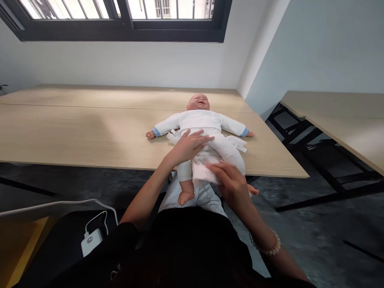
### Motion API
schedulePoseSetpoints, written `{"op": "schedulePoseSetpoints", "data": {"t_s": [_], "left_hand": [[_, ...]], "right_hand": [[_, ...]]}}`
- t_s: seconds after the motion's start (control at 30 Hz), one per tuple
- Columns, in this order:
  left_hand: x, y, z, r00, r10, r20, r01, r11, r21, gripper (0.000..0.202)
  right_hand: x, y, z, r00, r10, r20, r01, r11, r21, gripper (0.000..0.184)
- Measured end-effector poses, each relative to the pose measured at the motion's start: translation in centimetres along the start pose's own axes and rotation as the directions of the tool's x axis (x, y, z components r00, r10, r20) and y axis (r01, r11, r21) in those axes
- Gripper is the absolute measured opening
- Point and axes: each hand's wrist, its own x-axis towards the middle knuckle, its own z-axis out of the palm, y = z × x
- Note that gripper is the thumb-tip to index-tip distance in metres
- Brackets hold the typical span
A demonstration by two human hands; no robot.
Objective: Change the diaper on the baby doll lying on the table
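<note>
A baby doll [200,118] in a white outfit with blue cuffs lies on its back, legs towards me. My left hand [190,147] rests flat across its lower belly, fingers stretched out. Under the doll's hips is a white diaper [204,171], its side tabs spread out on the table at both sides. The diaper's front part hangs down between the legs, over the table edge. My right hand [231,182] has its fingers on that front part, slightly blurred, and appears to grip it. The doll's bare feet stick out past the edge.
The doll lies near the front edge of a wooden table [75,136], close to its right corner. A second table [339,108] stands at the right. At lower left, a white device [91,242] with a cable lies on a black surface.
</note>
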Motion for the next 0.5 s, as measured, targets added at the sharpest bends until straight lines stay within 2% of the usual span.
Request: {"op": "schedulePoseSetpoints", "data": {"t_s": [0.1,0.17,0.23,0.3,0.37,0.43,0.5], "left_hand": [[0.3,-0.6,0.0,1.000,-0.003,-0.031,0.003,1.000,0.008,0.031],[0.5,-1.2,0.1,0.986,-0.045,-0.159,0.020,0.987,-0.161,0.028],[0.6,-1.9,0.0,0.949,-0.124,-0.289,0.018,0.939,-0.343,0.031],[0.6,-2.4,-0.1,0.910,-0.202,-0.363,0.018,0.892,-0.451,0.038],[0.4,-2.5,-0.3,0.893,-0.252,-0.372,0.043,0.872,-0.487,0.040],[0.2,-2.3,-0.4,0.902,-0.285,-0.325,0.091,0.861,-0.501,0.051],[0.2,-1.8,-0.4,0.923,-0.283,-0.262,0.130,0.867,-0.481,0.071]], "right_hand": [[3.7,2.4,0.2,0.999,0.020,-0.050,-0.024,0.996,-0.081,0.029],[6.8,4.6,0.9,0.998,0.046,-0.036,-0.050,0.988,-0.148,0.027],[9.9,7.0,1.9,0.994,0.109,-0.002,-0.108,0.982,-0.156,0.024],[12.6,9.3,2.9,0.977,0.162,0.136,-0.149,0.983,-0.104,0.020],[14.5,11.1,3.6,0.935,0.208,0.287,-0.218,0.976,0.006,0.022],[15.5,12.5,4.2,0.883,0.213,0.419,-0.283,0.952,0.114,0.026],[15.9,13.3,4.5,0.843,0.182,0.506,-0.312,0.932,0.185,0.024]]}}
